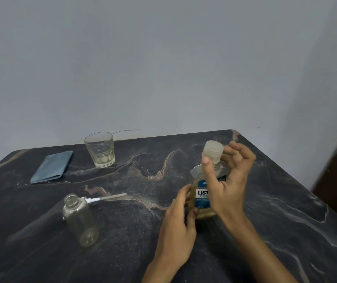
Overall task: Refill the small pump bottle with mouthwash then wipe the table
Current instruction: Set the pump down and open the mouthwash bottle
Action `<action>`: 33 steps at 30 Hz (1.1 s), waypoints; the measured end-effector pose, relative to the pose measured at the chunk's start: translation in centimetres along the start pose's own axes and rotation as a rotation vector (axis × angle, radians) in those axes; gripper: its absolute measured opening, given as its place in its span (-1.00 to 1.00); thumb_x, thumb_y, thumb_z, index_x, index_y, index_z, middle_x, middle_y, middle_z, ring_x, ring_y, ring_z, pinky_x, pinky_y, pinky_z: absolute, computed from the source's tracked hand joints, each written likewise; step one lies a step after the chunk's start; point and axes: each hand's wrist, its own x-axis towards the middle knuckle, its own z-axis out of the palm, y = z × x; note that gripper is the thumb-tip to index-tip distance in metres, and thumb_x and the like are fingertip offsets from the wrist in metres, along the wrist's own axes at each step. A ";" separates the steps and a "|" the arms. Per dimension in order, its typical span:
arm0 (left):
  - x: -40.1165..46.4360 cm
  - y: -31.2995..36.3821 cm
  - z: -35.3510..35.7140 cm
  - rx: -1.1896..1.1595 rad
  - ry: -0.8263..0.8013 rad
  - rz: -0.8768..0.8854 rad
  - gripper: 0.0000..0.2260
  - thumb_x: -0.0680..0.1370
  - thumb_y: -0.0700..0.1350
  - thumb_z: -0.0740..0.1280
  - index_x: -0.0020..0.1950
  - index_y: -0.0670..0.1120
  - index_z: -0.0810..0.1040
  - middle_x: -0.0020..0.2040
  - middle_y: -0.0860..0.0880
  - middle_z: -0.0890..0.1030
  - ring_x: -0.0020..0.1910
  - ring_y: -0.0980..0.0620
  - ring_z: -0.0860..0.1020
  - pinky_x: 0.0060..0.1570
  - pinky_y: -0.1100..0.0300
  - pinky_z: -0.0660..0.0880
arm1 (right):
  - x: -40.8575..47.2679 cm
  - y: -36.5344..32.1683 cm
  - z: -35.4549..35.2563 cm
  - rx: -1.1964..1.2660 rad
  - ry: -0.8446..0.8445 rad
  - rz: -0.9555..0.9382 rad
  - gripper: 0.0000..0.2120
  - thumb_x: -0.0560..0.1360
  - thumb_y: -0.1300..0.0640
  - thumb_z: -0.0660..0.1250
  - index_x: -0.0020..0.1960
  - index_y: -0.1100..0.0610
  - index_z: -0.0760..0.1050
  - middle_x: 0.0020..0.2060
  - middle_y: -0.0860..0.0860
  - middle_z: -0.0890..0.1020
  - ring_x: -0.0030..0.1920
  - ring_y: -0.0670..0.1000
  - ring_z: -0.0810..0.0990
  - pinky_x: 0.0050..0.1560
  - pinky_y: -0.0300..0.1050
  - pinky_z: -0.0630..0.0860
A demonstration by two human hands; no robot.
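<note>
The person stands over a dark marbled bench (163, 237) with the mouthwash bottle (201, 198) upright toward its right side. The left hand (180, 217) is wrapped round the lower body of that bottle, fingers curled against the label. The right hand (227, 176) is at the top, thumb and fingertips pinching the clear cap (213, 150), which sits tilted over the neck; whether it is off the thread I cannot tell. Well to the left, the small pump bottle (79, 219) stands open-mouthed, and its pump head (104, 198) lies flat on the bench just behind it. Farther back sit a drinking glass (100, 149) with a little pale liquid and a folded blue cloth (52, 166)
</note>
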 end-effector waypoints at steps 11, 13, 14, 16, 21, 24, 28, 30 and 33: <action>0.1 0.2 0.0 -0.005 -0.012 -0.014 -0.48 0.58 -0.17 0.25 0.28 0.43 0.22 0.21 0.27 0.49 0.23 0.26 0.46 0.22 0.10 0.47 | 0.9 -0.8 -0.4 0.102 -0.021 0.023 -0.64 0.54 0.03 0.26 0.21 -0.29 0.20 0.06 -0.28 0.53 0.04 -0.13 0.59 -0.03 -0.36 0.49; 0.0 0.2 0.0 0.000 -0.015 -0.012 -0.47 0.58 -0.17 0.25 0.27 0.45 0.20 0.22 0.26 0.48 0.23 0.27 0.45 0.23 0.11 0.47 | 1.4 -1.0 -0.8 0.165 -0.018 0.045 -0.68 0.55 0.02 0.26 0.18 -0.29 0.24 0.08 -0.17 0.56 0.00 -0.06 0.61 -0.08 -0.30 0.51; 0.0 0.3 -0.1 0.004 -0.015 -0.011 -0.46 0.58 -0.17 0.25 0.26 0.46 0.19 0.22 0.26 0.48 0.23 0.27 0.45 0.23 0.10 0.46 | 1.5 -1.0 -1.0 0.191 -0.001 0.054 -0.70 0.55 0.02 0.26 0.18 -0.27 0.26 0.08 -0.10 0.56 -0.02 -0.04 0.62 -0.08 -0.28 0.52; 0.0 0.4 -0.1 0.010 -0.014 -0.013 -0.45 0.58 -0.16 0.24 0.24 0.50 0.17 0.21 0.26 0.48 0.23 0.25 0.46 0.23 0.09 0.47 | 1.8 -0.9 -1.4 0.209 0.050 0.088 -0.74 0.56 0.03 0.25 0.17 -0.20 0.26 0.07 0.10 0.57 -0.05 -0.01 0.63 -0.06 -0.25 0.52; -0.1 0.7 -0.3 0.024 -0.013 -0.004 -0.42 0.59 -0.14 0.23 0.20 0.57 0.13 0.21 0.29 0.47 0.22 0.31 0.44 0.24 0.14 0.46 | 2.9 0.1 -2.5 0.256 0.246 0.271 -0.72 0.53 0.18 0.34 0.08 -0.07 0.30 0.07 0.17 0.55 0.00 0.02 0.62 -0.03 -0.24 0.50; -0.2 0.8 -0.3 0.003 -0.013 -0.008 -0.42 0.59 -0.15 0.23 0.20 0.57 0.14 0.24 0.23 0.48 0.25 0.25 0.45 0.25 0.10 0.46 | 4.1 1.1 -4.3 0.190 0.297 0.390 -0.75 0.49 0.22 0.38 0.00 -0.08 0.40 -0.04 0.02 0.54 -0.16 -0.09 0.62 -0.19 -0.34 0.50; -0.1 0.7 -0.3 -0.004 -0.003 0.009 -0.40 0.59 -0.18 0.24 0.19 0.57 0.16 0.23 0.23 0.50 0.24 0.24 0.46 0.25 0.12 0.45 | 4.7 3.0 -7.3 -0.183 -0.048 0.628 -0.88 0.44 0.12 0.39 -0.07 -0.07 0.54 0.00 0.04 0.57 -0.10 0.00 0.59 -0.18 -0.19 0.52; 0.0 0.6 -0.3 0.000 -0.001 0.025 -0.39 0.59 -0.19 0.24 0.18 0.58 0.16 0.19 0.29 0.50 0.21 0.30 0.46 0.21 0.24 0.44 | 4.5 3.8 -8.5 -0.480 -0.264 0.687 -0.89 0.40 0.08 0.40 -0.07 -0.03 0.56 -0.05 0.01 0.57 -0.08 -0.02 0.55 -0.13 -0.13 0.47; 0.1 0.4 -0.4 -0.007 -0.015 0.037 -0.38 0.59 -0.21 0.24 0.17 0.58 0.18 0.16 0.38 0.49 0.19 0.38 0.46 0.13 0.42 0.40 | 4.2 4.1 -9.5 -0.680 -0.394 0.782 -0.94 0.37 0.09 0.42 -0.19 -0.01 0.55 -0.20 -0.10 0.56 -0.17 -0.07 0.53 -0.15 -0.13 0.45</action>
